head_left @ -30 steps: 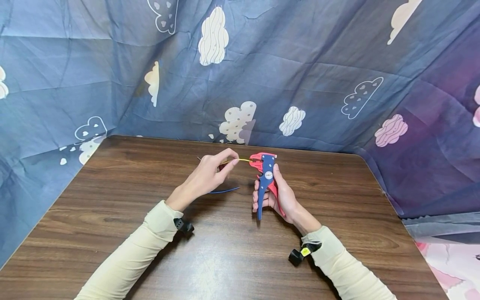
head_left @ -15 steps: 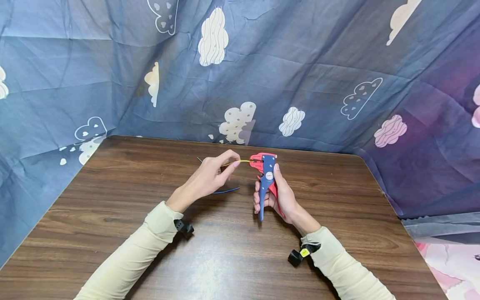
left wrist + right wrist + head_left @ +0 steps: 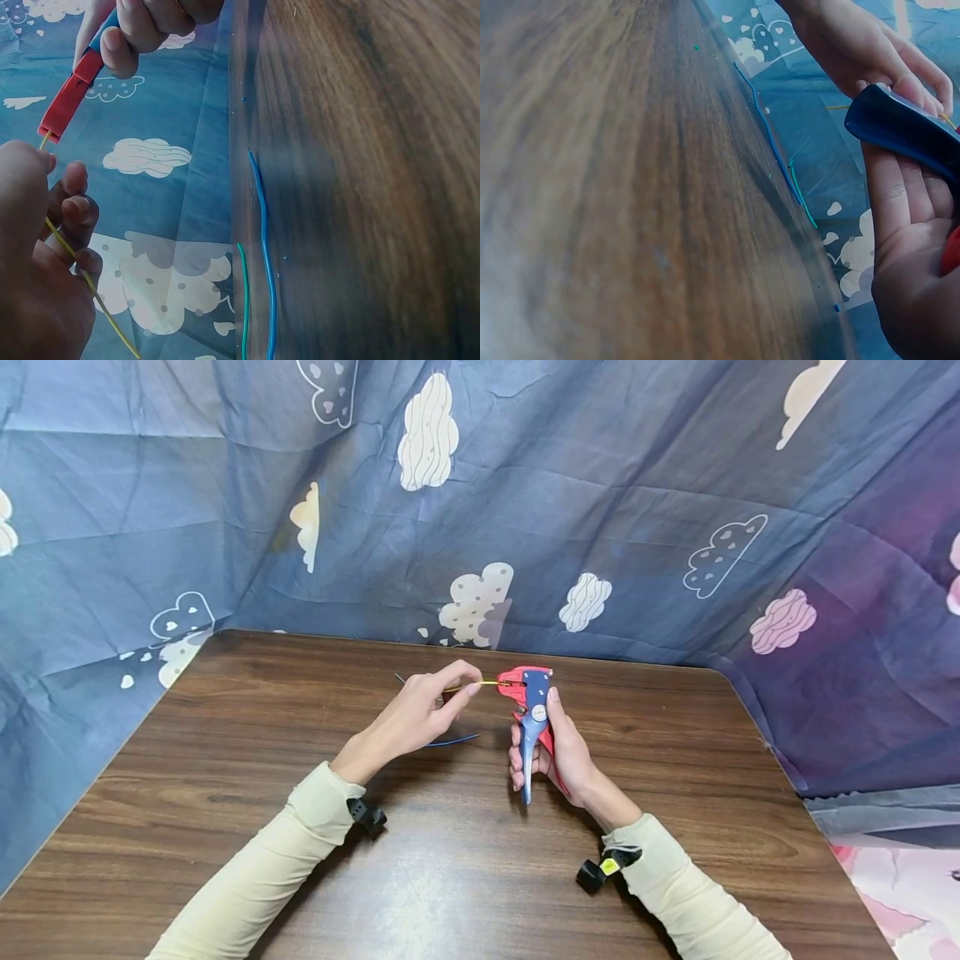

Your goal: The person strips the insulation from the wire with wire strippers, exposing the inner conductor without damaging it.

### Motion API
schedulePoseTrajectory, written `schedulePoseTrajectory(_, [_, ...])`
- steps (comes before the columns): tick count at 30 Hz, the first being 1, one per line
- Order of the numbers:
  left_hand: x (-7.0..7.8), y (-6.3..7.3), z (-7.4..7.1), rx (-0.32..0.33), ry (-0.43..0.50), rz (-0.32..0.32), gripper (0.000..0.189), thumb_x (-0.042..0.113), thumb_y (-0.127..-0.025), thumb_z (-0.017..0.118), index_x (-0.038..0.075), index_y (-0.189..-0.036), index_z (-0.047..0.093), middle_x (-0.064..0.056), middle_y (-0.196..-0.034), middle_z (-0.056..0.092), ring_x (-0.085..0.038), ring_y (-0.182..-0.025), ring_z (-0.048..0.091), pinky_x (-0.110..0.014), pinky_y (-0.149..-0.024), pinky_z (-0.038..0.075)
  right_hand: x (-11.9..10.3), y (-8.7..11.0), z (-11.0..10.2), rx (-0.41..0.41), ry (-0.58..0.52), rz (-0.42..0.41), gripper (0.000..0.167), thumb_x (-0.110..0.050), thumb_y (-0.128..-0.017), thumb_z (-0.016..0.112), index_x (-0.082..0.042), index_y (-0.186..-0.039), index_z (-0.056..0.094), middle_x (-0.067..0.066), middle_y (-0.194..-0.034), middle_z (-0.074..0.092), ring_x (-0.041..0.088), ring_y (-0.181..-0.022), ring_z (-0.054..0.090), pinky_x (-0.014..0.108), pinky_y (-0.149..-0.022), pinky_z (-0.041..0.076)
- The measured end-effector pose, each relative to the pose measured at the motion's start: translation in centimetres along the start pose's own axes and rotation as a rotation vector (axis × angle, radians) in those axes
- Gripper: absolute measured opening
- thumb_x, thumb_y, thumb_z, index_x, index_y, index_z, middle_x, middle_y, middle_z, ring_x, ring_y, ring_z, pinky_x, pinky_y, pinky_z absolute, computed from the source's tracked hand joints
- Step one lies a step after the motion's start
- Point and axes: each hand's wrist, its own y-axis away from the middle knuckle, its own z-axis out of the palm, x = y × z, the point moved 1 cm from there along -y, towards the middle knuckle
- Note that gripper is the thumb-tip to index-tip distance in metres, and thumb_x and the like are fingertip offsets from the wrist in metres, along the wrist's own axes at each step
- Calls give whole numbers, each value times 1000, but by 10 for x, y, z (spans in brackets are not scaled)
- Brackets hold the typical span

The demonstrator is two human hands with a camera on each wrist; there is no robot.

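Note:
Near the back of the table, my left hand pinches a thin yellow wire between thumb and index finger. The wire's loose tail trails below the palm in the left wrist view. My right hand grips a blue and red wire stripper, held upright with fingers curled round its handles. The yellow wire's end lies between the stripper's red jaws, which point left toward my left hand. In the right wrist view, the blue handle crosses in front of the fingers.
A blue wire and a shorter green wire lie on the brown wooden table, beneath and behind my left hand. Small scraps, including a blue bit, dot the surface. A cloud-patterned cloth hangs along the back edge.
My left hand has shifted slightly right, and the yellow wire reaches a little deeper into the stripper's jaws. The blue handle has moved right, closer to the red handle.

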Motion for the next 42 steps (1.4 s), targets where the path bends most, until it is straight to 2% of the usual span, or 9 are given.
schedulePoseTrajectory(7, [1,0,0,-1,-3,24,21,31,-115,55,20,-126,68,8,-91,65,-15,-65,54,-27,-62,45,-2,1,1,0,11,-21,82,-74,-109,13,-7,-94,58,5,-70,69,18,-53,67,39,-57,63])
schedulePoseTrajectory(15, [-1,0,-2,-11,3,28,19,33,-114,56,23,-126,68,6,-88,66,-16,-64,53,-27,-62,44,-2,-1,3,68,82,-72,84,-73,-109,15,-2,-93,57,7,-68,68,19,-50,67,43,-53,63])
schedulePoseTrajectory(20, [-2,-1,-5,16,-14,38,19,32,-113,59,25,-124,74,10,-79,62,-16,-59,50,-26,-58,40,-3,-1,4,108,124,-64,87,-73,-110,15,0,-93,58,8,-68,68,20,-50,68,44,-54,63])
schedulePoseTrajectory(27, [-1,-2,-9,37,-32,22,19,26,-108,69,24,-121,82,13,-99,79,-11,-58,47,-25,-58,41,-4,0,5,141,150,-37,91,-74,-109,13,3,-90,58,8,-66,66,21,-48,66,45,-53,62])
schedulePoseTrajectory(33, [-1,-2,-11,29,-13,13,18,27,-107,71,25,-121,83,10,-108,83,-10,-59,50,-24,-58,42,-5,1,6,190,209,-9,95,-78,-107,14,5,-88,56,10,-63,63,23,-45,64,50,-51,61])
schedulePoseTrajectory(42, [-2,-1,-11,46,13,43,18,30,-106,72,27,-120,83,15,-99,79,-5,-60,48,-24,-58,41,-9,1,6,237,279,-4,98,-81,-105,15,5,-81,55,14,-58,58,25,-41,59,54,-46,56])
